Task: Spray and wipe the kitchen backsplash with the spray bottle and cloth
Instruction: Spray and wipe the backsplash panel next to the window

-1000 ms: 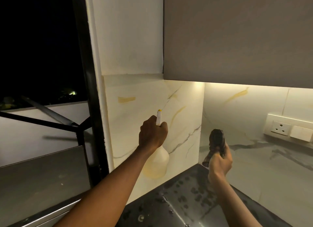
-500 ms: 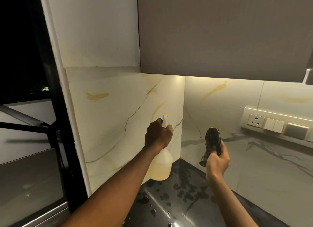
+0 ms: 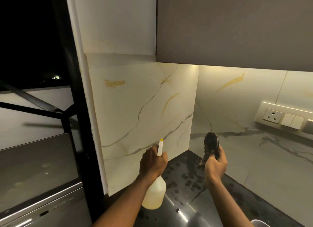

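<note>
Two forearms enter from below, bare to the frame edge. Left hand [image 3: 152,162] and right hand [image 3: 215,165] are ungloved.

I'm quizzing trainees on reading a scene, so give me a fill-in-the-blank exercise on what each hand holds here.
1. The left hand grips the neck of a spray ____.
2. The right hand holds a bunched-up ____.
3. The wall socket sits to the ____ of both hands.

Missing words: bottle; cloth; right
</note>
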The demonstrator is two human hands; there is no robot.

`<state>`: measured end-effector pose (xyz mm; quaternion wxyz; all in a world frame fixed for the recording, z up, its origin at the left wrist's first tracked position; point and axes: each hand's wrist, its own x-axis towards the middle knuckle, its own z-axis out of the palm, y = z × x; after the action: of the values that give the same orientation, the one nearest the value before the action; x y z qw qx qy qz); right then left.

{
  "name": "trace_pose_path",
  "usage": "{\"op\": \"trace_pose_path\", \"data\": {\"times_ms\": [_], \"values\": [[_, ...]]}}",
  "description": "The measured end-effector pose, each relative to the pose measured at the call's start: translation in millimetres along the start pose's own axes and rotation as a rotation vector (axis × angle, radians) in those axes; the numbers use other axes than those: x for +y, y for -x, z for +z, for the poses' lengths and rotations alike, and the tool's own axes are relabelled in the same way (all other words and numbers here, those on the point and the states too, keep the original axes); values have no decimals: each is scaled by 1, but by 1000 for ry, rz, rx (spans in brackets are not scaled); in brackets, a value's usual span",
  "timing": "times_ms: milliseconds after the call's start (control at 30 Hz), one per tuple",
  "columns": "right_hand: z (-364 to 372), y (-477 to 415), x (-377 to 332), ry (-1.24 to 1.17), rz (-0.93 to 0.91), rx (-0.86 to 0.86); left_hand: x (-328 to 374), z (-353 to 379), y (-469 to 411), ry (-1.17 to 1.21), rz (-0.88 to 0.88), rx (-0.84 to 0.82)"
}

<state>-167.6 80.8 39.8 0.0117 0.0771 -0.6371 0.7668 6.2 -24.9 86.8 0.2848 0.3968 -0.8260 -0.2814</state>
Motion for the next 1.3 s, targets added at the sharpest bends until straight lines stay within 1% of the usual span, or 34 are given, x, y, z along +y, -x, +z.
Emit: {"op": "trace_pose_path", "data": {"times_ms": [67, 200, 333, 567, 633, 767, 900, 1000, 1100, 1233, 1300], "values": [[5, 7, 4, -7, 9, -15, -15, -4, 5, -25, -18, -7], [23, 23, 9, 10, -2, -49, -42, -19, 11, -42, -29, 39], [52, 43, 8, -5, 67, -81, -69, -36, 23, -81, -45, 71], [85, 80, 10, -19, 115, -171, -113, -60, 55, -112, -185, 50], [92, 90, 13, -21, 124, -191, -121, -72, 59, -115, -205, 87], [107, 104, 9, -55, 118, -213, -123, -103, 56, -78, -178, 241], [133, 111, -20, -209, 102, -246, -109, -144, 44, 14, -124, 346], [168, 107, -55, -360, 70, -282, -95, -183, 26, 53, -104, 444], [204, 103, -97, -465, 4, -263, -81, -216, 8, 95, -41, 516], [243, 110, -147, -508, -88, -205, -71, -247, -11, 94, 6, 558], [262, 120, -163, -447, -164, -221, -70, -258, -17, 100, 18, 557]]}}
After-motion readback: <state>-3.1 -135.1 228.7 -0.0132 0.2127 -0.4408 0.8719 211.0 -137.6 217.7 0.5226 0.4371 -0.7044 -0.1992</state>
